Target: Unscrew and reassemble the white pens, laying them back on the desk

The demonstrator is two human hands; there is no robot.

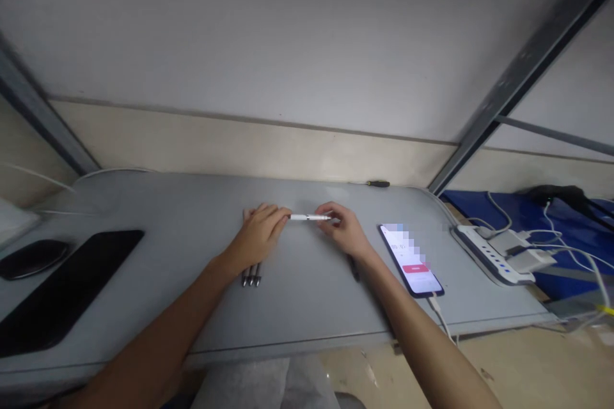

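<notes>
Between my two hands a white pen [302,217] is held level, just above the grey desk. My left hand [259,230] is closed on its left end, which the fingers hide. At the other end, the thumb and fingers of my right hand [343,227] pinch the pen near its silvery tip. Several dark pens [252,276] lie side by side under my left wrist, with only their lower ends showing. A dark, slim object [354,270] lies partly hidden beneath my right wrist.
A lit phone [411,261] with a charging cable lies right of my right forearm. Beyond it sits a white power strip [494,255] with plugs and cables. A screwdriver [378,184] rests by the wall. On the left are a black flat slab [81,287] and a black oval object [33,259].
</notes>
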